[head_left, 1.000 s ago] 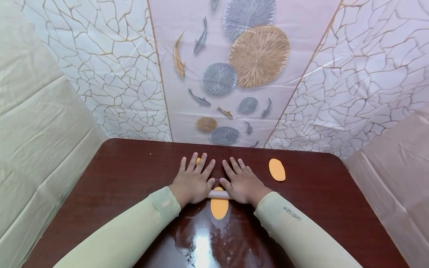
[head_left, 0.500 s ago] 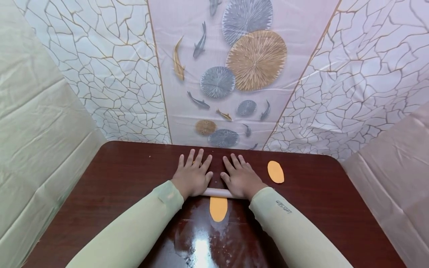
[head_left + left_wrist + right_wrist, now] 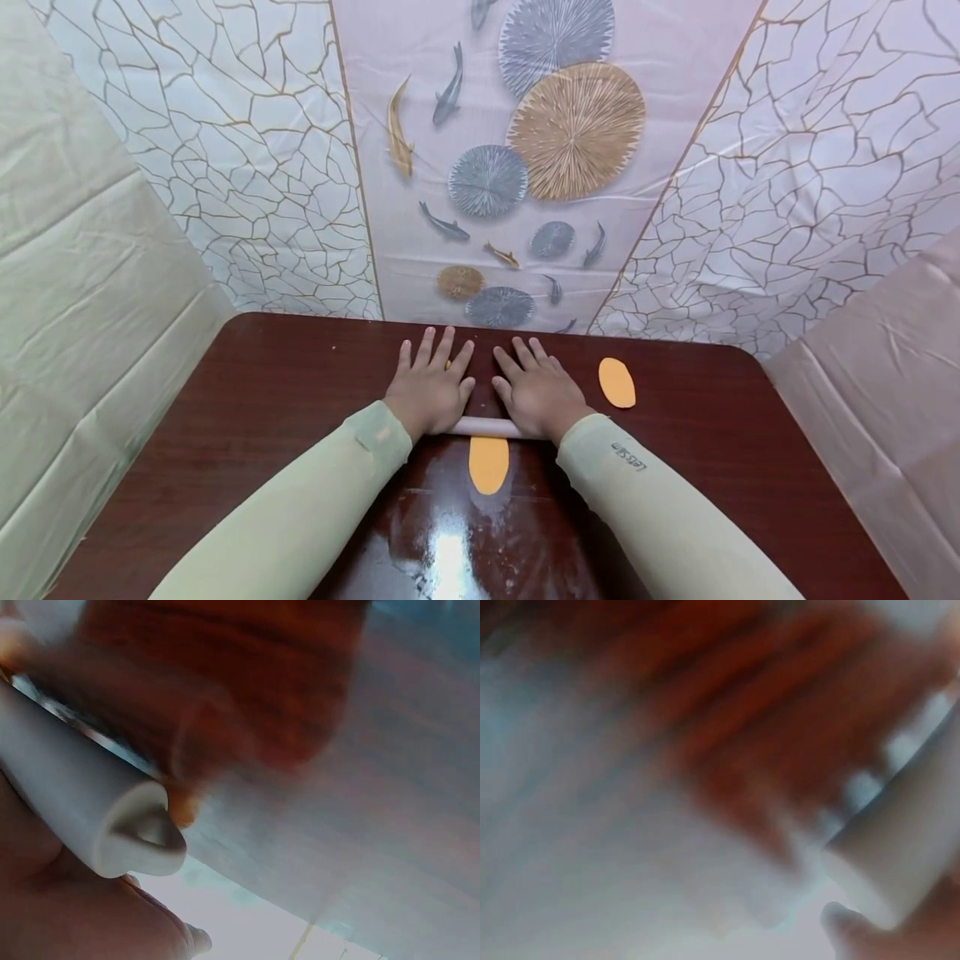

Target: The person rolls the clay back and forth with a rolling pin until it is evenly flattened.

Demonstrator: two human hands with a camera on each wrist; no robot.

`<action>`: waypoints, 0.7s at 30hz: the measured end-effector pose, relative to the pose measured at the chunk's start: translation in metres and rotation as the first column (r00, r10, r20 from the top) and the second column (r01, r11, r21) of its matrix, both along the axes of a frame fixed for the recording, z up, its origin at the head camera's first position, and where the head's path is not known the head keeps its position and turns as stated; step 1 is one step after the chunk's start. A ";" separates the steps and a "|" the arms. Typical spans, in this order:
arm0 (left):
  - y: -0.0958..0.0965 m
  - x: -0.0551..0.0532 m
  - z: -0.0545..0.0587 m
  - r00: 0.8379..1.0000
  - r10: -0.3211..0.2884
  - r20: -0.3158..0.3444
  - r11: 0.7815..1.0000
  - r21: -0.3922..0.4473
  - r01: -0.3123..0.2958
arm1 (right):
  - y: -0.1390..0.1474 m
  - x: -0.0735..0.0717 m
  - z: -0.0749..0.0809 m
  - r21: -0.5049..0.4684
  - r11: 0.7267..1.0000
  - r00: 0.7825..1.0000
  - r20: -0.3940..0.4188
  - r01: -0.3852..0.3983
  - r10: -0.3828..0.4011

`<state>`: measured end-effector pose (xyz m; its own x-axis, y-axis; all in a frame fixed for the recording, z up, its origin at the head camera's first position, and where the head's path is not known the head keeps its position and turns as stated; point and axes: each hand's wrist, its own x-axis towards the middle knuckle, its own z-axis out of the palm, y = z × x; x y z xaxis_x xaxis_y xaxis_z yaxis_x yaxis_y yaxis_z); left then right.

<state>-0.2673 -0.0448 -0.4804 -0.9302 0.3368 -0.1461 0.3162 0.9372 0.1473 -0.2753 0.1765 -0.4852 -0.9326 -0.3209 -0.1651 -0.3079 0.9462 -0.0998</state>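
Observation:
Both hands lie palm down with fingers spread on a white rolling pin [image 3: 487,427], which runs crosswise. My left hand [image 3: 431,387] covers its left part and my right hand [image 3: 542,392] its right part. Under the pin's middle lies a flat orange oval piece [image 3: 488,467], its near part showing and its far end hidden. In the left wrist view the pin's hollow end [image 3: 146,829] sticks out by the palm. The right wrist view is blurred, with the pin's other end [image 3: 870,889] beside the hand. A bit of orange [image 3: 448,364] shows between the left fingers.
A second flat orange oval [image 3: 617,383] lies to the right on the glossy dark red-brown table [image 3: 285,392]. Patterned white sheeting [image 3: 285,167] rises behind the table's far edge, and pale cloth hangs at both sides.
Both hands have slid away from me, and the rolling pin has rolled with them over the far end of the orange piece. The second orange oval lies where it was.

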 end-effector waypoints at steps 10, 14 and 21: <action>-0.002 0.012 -0.006 0.998 -0.058 -0.039 0.998 -0.038 0.057 | -0.001 0.014 0.002 0.010 1.000 1.000 0.018 -0.006 0.006; -0.003 0.023 -0.005 0.995 -0.095 -0.040 0.995 -0.041 0.093 | -0.002 0.026 0.006 -0.018 1.000 0.999 0.032 -0.021 0.022; -0.008 0.040 -0.004 0.993 -0.115 -0.011 0.993 0.004 0.116 | -0.002 0.046 0.005 -0.058 0.996 0.997 0.034 -0.064 0.066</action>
<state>-0.2276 -0.0533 -0.4841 -0.8866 0.4427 -0.1341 0.4239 0.8936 0.1478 -0.2297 0.1748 -0.4799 -0.9034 -0.3901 -0.1781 -0.3633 0.9169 -0.1653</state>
